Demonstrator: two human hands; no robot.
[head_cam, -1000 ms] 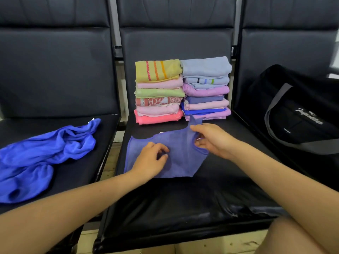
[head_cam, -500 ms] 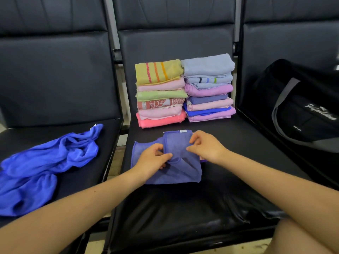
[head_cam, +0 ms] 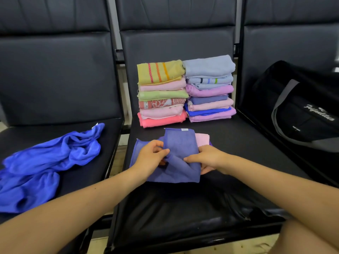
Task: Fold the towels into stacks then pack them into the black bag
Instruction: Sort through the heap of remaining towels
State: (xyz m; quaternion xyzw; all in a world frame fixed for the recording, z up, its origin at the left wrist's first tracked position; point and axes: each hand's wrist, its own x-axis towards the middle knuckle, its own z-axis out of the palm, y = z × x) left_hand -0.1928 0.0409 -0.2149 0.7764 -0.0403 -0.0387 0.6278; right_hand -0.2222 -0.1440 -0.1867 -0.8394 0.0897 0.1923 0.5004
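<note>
Our left hand (head_cam: 152, 158) and right hand (head_cam: 206, 159) each pinched the purple towel (head_cam: 180, 149). It lay between them on the middle seat (head_cam: 183, 208).

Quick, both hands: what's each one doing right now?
Left hand: pinches a fold of the purple-blue towel.
Right hand: grips the same towel's right edge, fingers curled around it.

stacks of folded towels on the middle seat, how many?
2. The left stack, topped by a yellow striped towel, and the right stack, topped by a light blue one, stand side by side against the backrest.
</note>
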